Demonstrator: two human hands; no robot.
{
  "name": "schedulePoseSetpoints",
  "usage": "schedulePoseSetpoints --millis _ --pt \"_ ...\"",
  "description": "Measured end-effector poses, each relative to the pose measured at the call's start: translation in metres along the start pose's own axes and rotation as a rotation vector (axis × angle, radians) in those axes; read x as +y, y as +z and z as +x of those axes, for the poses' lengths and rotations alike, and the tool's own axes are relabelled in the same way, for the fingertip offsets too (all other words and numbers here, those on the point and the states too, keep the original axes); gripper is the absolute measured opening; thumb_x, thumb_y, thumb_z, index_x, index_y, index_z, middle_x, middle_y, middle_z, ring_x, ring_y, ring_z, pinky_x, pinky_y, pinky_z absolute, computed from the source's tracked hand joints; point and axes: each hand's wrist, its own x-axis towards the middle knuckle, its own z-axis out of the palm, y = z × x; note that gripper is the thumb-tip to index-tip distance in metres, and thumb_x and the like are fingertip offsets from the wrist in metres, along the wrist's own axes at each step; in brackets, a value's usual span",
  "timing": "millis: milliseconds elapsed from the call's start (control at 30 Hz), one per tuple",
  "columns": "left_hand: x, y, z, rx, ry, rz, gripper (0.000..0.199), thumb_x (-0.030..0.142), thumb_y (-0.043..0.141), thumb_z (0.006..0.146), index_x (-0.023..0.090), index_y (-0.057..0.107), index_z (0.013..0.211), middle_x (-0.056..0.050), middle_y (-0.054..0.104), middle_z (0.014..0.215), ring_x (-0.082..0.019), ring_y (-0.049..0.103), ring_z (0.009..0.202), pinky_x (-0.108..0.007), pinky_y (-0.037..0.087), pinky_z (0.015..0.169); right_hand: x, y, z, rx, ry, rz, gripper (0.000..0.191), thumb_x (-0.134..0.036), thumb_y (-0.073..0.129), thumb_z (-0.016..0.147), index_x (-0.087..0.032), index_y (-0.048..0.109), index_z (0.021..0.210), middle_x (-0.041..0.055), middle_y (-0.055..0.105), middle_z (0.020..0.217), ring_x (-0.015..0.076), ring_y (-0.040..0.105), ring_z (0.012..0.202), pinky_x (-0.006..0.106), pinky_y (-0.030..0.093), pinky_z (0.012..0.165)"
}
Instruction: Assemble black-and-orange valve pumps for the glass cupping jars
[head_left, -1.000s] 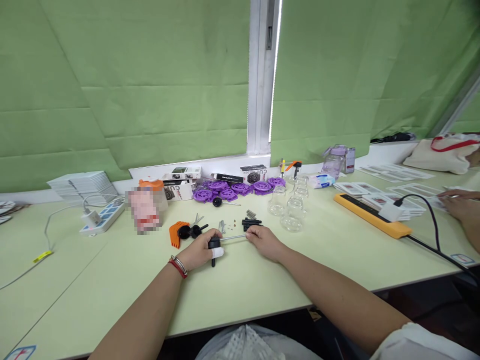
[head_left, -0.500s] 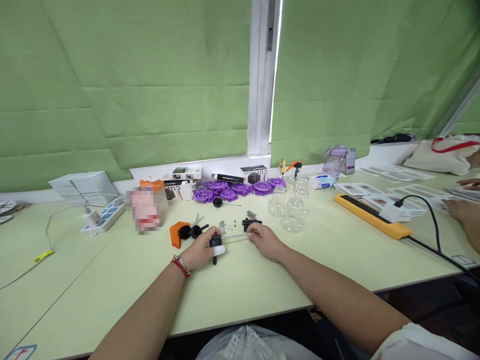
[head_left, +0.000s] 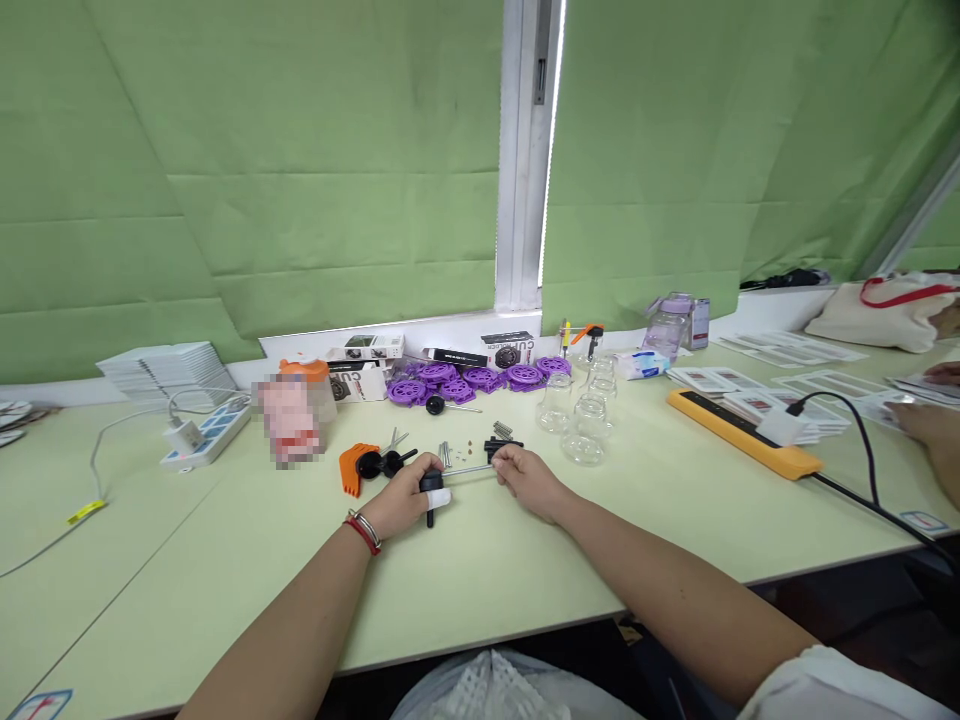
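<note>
My left hand (head_left: 405, 497) is closed around a black plastic part (head_left: 430, 483) with a short stem pointing down; one finger wears a white wrap. A thin metal rod (head_left: 469, 469) runs from that part to my right hand (head_left: 527, 482), whose fingertips pinch its far end. Just left of my left hand lie orange pronged plastic pieces (head_left: 352, 470) and black round parts (head_left: 381, 463). Beyond the rod are metal pins (head_left: 444, 454) and tiny loose pieces. Black tubular parts (head_left: 495, 447) and springs (head_left: 503, 430) lie beside my right fingertips.
Purple plastic rings (head_left: 442, 382) and boxes (head_left: 360, 382) stand along the back. Clear glass vessels (head_left: 583, 446) stand right of centre. Power strips lie left (head_left: 214, 435) and right (head_left: 742, 435). At far right, another person's hand (head_left: 930, 425) rests by printed cards (head_left: 817, 385).
Almost nothing differs. Both hands keep their hold on the black part and the rod. At far right, the other person's hands and the cards by them have shifted slightly.
</note>
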Motion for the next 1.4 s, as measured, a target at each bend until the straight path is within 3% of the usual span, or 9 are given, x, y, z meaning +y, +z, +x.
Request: schedulePoseSetpoints --millis 100,433,700,900,1000,1100,1167,1300,1400 --pt "0.000 0.000 0.000 -0.003 -0.005 0.004 0.037 0.046 0.058 0.075 0.021 0.045 0.099 0.003 0.042 0.078 -0.014 0.040 0.071 -0.026 0.038 0.066 -0.001 0.000 -0.001 -0.011 -0.016 0.020 0.015 -0.031 0.049 0.080 -0.019 0.052 0.090 -0.0021 0.051 0.068 0.0102 0.041 0.056 0.023 0.034 0.053" --pt "0.000 0.000 -0.001 -0.004 0.019 0.030 0.034 0.043 0.055 0.077 0.021 0.045 0.101 0.001 0.045 0.081 -0.015 0.043 0.074 -0.027 0.039 0.069 -0.010 0.000 -0.002 -0.032 0.018 0.097 0.009 -0.028 0.050 0.076 -0.019 0.050 0.076 -0.0046 0.043 0.059 0.0089 0.035 0.050 0.022 0.030 0.049" --pt "0.003 0.000 -0.003 0.000 0.018 0.062 0.035 0.044 0.055 0.077 0.021 0.047 0.101 0.001 0.048 0.082 -0.016 0.045 0.075 -0.028 0.039 0.070 -0.005 -0.001 0.000 -0.018 -0.008 -0.022 0.008 -0.027 0.050 0.077 -0.020 0.052 0.073 -0.0043 0.043 0.057 0.0099 0.037 0.050 0.023 0.031 0.050" --pt "0.005 0.001 -0.006 -0.020 0.005 0.078 0.036 0.046 0.057 0.076 0.021 0.047 0.100 0.002 0.047 0.079 -0.014 0.044 0.070 -0.026 0.038 0.065 -0.009 -0.002 -0.010 0.060 -0.203 -0.277 0.016 -0.026 0.051 0.081 -0.020 0.065 0.088 0.0035 0.058 0.082 0.0159 0.053 0.072 0.029 0.040 0.069" --pt "0.004 0.003 -0.007 0.000 0.046 0.076 0.038 0.045 0.060 0.074 0.020 0.046 0.101 0.001 0.048 0.080 -0.014 0.044 0.069 -0.026 0.038 0.063 -0.017 -0.003 -0.015 0.052 -0.291 -0.442 0.019 -0.022 0.049 0.084 -0.022 0.068 0.084 0.0049 0.060 0.094 0.0176 0.055 0.082 0.030 0.039 0.074" --pt "0.005 -0.002 -0.010 0.109 0.112 0.072 0.042 0.044 0.063 0.072 0.020 0.045 0.102 -0.001 0.051 0.086 -0.013 0.046 0.068 -0.024 0.039 0.060 -0.030 -0.012 -0.009 0.079 -0.276 -0.571 0.020 -0.020 0.048 0.085 -0.021 0.067 0.081 0.0048 0.061 0.091 0.0173 0.055 0.079 0.029 0.038 0.070" --pt "0.004 -0.011 -0.010 0.273 0.109 0.121 0.039 0.044 0.060 0.074 0.020 0.046 0.101 -0.001 0.053 0.084 -0.013 0.048 0.066 -0.024 0.039 0.059 -0.040 -0.021 0.005 0.157 -0.238 -0.650 0.019 -0.020 0.048 0.085 -0.021 0.067 0.081 0.0053 0.062 0.088 0.0170 0.055 0.078 0.028 0.037 0.068" --pt "-0.003 -0.031 -0.008 0.684 -0.103 0.393 0.037 0.044 0.052 0.077 0.019 0.050 0.103 -0.005 0.058 0.086 -0.019 0.055 0.077 -0.031 0.041 0.070 -0.054 -0.040 0.051 0.358 -0.074 -0.757 0.023 -0.023 0.045 0.087 -0.021 0.067 0.085 0.0048 0.064 0.094 0.0168 0.056 0.083 0.026 0.036 0.066" --pt "-0.012 -0.038 -0.005 0.667 -0.206 0.609 0.044 0.041 0.057 0.071 0.017 0.053 0.107 -0.011 0.061 0.104 -0.028 0.053 0.100 -0.041 0.034 0.088 -0.052 -0.039 0.086 0.336 0.138 -0.739 0.021 -0.024 0.047 0.086 -0.022 0.068 0.088 0.0043 0.067 0.089 0.0171 0.059 0.081 0.025 0.036 0.062"
